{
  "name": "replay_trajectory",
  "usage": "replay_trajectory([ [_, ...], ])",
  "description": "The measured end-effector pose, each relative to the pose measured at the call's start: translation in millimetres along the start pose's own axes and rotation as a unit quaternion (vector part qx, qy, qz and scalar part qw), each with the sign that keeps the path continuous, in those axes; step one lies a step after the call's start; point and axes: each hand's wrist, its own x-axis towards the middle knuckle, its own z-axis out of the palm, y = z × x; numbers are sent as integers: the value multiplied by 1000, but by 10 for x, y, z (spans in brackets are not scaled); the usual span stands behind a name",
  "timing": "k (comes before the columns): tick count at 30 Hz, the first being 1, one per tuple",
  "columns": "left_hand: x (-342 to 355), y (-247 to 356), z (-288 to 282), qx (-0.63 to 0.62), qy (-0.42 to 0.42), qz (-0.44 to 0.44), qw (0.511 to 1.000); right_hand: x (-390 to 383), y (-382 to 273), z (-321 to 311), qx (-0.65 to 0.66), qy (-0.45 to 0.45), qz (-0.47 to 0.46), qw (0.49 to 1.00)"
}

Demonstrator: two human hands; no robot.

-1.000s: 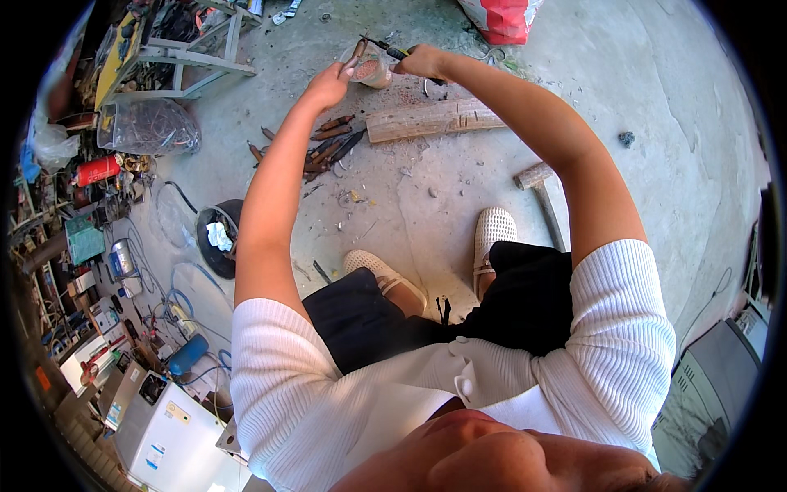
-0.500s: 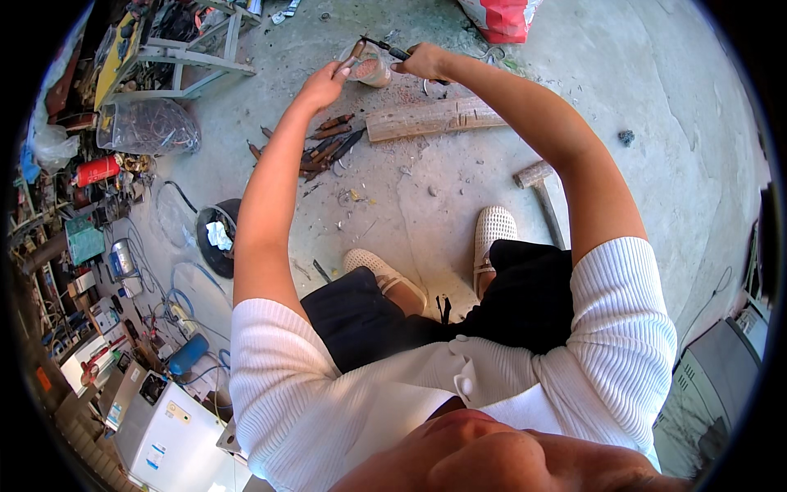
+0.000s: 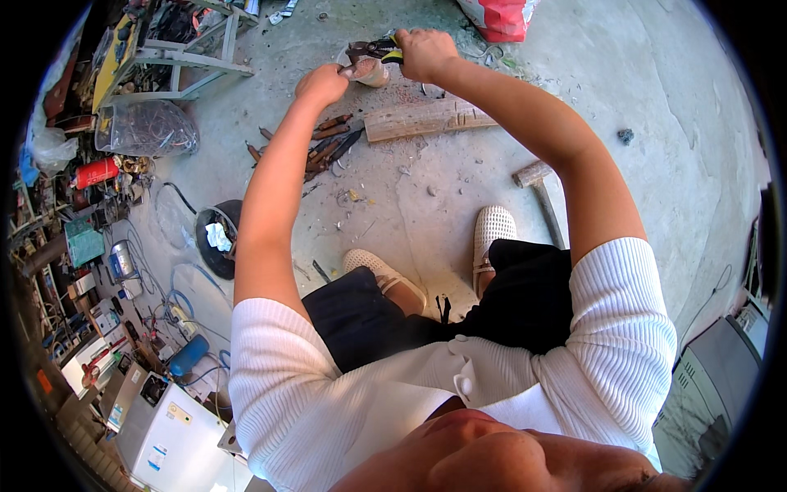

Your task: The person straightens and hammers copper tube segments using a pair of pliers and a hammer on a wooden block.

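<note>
My left hand point(image 3: 323, 85) is closed around a small brown cylindrical piece point(image 3: 348, 71), mostly hidden by the fingers. From the right, my right hand point(image 3: 426, 54) grips pliers point(image 3: 392, 55) with yellow-and-black handles. Their jaws are at the brown piece; whether they bite on it is too small to tell. Just below the tool stands a clear plastic cup point(image 3: 375, 77) with reddish-brown granules in it. On the floor nearer to me lies a pile of dark brown cylindrical pieces point(image 3: 326, 149), with a wooden block point(image 3: 422, 120) to its right.
A hammer point(image 3: 534, 175) lies under my right forearm. To the left are a black bucket point(image 3: 211, 261), a clear plastic bag point(image 3: 147, 129), a metal stand point(image 3: 188, 57) and cluttered tools with hoses. A red-and-white sack point(image 3: 506, 20) sits at the far side.
My right hand has turned and risen, so the pliers' yellow handles now show. The brown piece has tilted, and less of it shows beyond my left hand, which has shifted slightly left.
</note>
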Motion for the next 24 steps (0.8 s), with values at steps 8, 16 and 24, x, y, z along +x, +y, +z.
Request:
replay_trajectory([
  [8, 180, -81, 105, 47, 70, 7, 996, 86, -7, -5, -133, 86, -74, 985],
  [16, 195, -215, -65, -31, 119, 53, 991, 93, 98, 4, -44, 80, -8, 996],
  [24, 154, -114, -60, 73, 151, 60, 984, 22, 49, 110, 12, 174, -140, 975],
])
